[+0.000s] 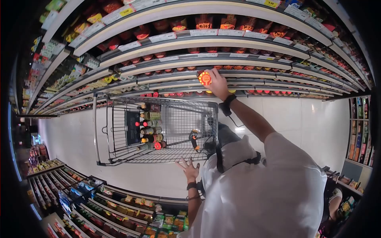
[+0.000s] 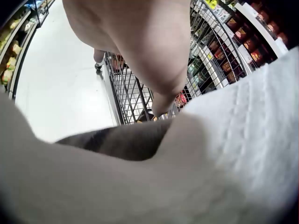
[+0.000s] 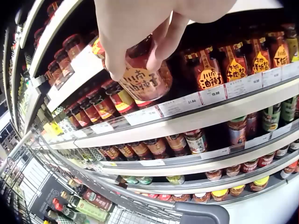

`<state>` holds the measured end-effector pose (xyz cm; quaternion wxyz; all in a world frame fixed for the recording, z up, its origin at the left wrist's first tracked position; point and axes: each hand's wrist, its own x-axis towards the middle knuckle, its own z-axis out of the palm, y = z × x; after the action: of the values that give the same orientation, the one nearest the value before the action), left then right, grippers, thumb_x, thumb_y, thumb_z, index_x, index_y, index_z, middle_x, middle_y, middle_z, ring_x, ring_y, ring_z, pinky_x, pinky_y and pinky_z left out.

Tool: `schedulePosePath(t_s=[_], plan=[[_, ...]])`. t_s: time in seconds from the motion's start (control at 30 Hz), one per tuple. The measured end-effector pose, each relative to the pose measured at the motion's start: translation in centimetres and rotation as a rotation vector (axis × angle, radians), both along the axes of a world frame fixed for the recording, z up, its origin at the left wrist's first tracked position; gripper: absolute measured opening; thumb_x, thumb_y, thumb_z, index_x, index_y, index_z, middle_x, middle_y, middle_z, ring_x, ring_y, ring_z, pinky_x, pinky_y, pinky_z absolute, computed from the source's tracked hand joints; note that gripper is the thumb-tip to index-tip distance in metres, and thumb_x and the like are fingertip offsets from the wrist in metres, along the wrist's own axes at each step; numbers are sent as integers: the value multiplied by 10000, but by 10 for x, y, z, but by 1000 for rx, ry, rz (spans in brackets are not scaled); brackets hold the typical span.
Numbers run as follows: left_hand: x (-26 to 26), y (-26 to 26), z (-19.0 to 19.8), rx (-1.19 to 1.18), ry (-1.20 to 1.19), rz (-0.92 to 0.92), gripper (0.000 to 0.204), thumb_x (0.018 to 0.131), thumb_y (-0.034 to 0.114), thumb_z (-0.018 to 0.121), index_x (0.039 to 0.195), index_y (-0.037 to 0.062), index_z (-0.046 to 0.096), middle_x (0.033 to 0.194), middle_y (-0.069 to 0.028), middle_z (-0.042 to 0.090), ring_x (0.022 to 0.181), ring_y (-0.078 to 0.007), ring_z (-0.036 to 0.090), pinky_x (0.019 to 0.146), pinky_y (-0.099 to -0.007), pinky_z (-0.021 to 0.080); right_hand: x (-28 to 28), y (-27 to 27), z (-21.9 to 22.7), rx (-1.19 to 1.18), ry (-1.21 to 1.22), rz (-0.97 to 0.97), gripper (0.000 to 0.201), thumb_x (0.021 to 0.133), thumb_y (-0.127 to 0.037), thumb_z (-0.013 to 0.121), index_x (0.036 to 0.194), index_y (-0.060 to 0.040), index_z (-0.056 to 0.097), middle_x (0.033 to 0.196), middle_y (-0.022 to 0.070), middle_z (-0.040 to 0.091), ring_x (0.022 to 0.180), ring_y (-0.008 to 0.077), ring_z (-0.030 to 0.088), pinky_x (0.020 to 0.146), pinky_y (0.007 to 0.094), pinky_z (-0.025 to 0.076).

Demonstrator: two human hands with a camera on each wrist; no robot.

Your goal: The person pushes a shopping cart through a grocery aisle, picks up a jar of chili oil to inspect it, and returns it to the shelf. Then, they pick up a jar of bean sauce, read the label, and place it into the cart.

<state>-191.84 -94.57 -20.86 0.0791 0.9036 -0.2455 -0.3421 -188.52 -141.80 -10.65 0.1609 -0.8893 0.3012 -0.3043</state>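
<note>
From the jar pinched in the right hand, the cart is seen at the head view's eight o'clock; left hand spread.

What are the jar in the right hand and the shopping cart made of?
The jar looks like clear, glossy glass, since its reddish contents show through, though clear plastic is possible. The shopping cart seems to be shiny metal wire, judging by its thin, silvery grid.

Shelves hold rows of jars; the cart carries bottles.
</note>
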Motion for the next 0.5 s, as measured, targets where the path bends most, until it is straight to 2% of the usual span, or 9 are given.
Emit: schedulePosePath(t_s=[0.07, 0.1, 0.13, 0.23, 0.3, 0.33, 0.47, 0.5], plan=[[-1, -2, -6, 28, 19, -2, 690, 835, 418, 727, 1455, 185, 533, 1685, -160, -45, 1458, -524, -246, 1182, -651, 173, 4, -7, -6, 9, -32, 1, 662, 708, -189, 832, 1308, -152, 553, 1183, 29, 563, 855, 317, 674, 677, 411, 568], [0, -2, -8, 41, 31, -8, 685, 835, 421, 728, 1449, 182, 541, 1684, -165, -58, 1444, -532, -277, 1192, -644, 145, 2, -9, -11, -12, -21, 11, 702, 701, -173, 825, 1344, -165, 542, 1272, 13, 561, 856, 303, 678, 682, 404, 567], [1, -7, -2, 37, 74, 11, 700, 825, 432, 737, 1448, 181, 537, 1667, -227, -44, 1480, -492, -228, 1203, -630, 93, 2, -11, -17, -24, -6, -6, 716, 704, -172, 818, 1361, -171, 533, 1317, 4, 550, 855, 292, 679, 680, 398, 564], [2, -5, -6, 18, 128, -22, 689, 831, 438, 728, 1444, 186, 540, 1663, -223, -17, 1479, -496, -222, 1195, -641, 76, 6, -18, -44, -37, -25, -71, 750, 727, -196, 796, 1415, -199, 496, 1439, -26, 501, 819, 273, 681, 664, 378, 552], [2, -2, -9, 12, 159, -46, 682, 835, 442, 722, 1442, 189, 542, 1661, -220, 1, 1479, -499, -218, 1189, -649, 65, 8, -14, -36, 64, 117, -147, 791, 700, -191, 816, 1422, -183, 495, 1462, -18, 494, 911, 220, 688, 695, 336, 568], [4, 1, -14, 8, 171, -56, 678, 837, 444, 719, 1441, 190, 543, 1659, -219, 11, 1479, -500, -216, 1186, -652, 59, 10, -13, -33, 94, 94, -152, 801, 707, -166, 817, 1433, -189, 480, 1462, -11, 497, 879, 265, 692, 699, 362, 573], [11, 2, -18, 4, 204, -77, 664, 844, 452, 707, 1436, 197, 546, 1654, -214, 47, 1478, -505, -208, 1175, -667, 36, 21, -17, -48, 166, -36, -184, 817, 693, -75, 814, 1431, -174, 477, 1429, 19, 521, 963, 321, 669, 742, 397, 577], [12, 3, -19, 5, 209, -82, 661, 846, 454, 704, 1435, 198, 547, 1652, -213, 56, 1478, -507, -206, 1173, -671, 31, 22, -17, -50, 153, -52, -180, 815, 696, -80, 804, 1436, -178, 476, 1440, 19, 514, 923, 319, 673, 724, 397, 576]])
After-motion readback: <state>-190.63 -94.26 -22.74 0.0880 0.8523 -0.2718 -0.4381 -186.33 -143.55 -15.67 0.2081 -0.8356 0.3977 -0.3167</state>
